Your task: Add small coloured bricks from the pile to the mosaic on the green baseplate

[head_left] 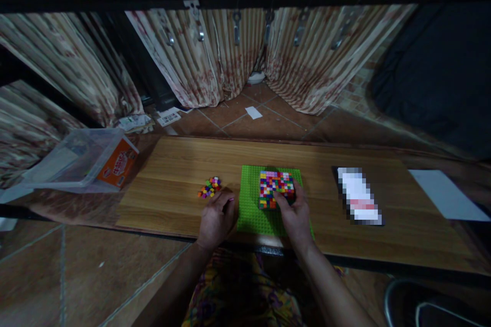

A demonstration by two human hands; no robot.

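Grips the multicoloured brick block [273, 183] on the green baseplate [249, 209] with the right hand [296, 209], with thumb over the top and fingers along the 3 o'clock side, probably to steady it. Pinches narrowly with the left hand [218, 218], at the block's 8 o'clock, seemingly on a small pink brick [231, 199], though too dim to be sure. Has loose bricks [209, 187] on the counter [172, 168] at 9 o'clock, likely for easy reach, and a pixelated flat object [359, 195] well apart at 3 o'clock.

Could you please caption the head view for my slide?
Right hand holds a brick block on a green baseplate; left hand beside loose bricks.
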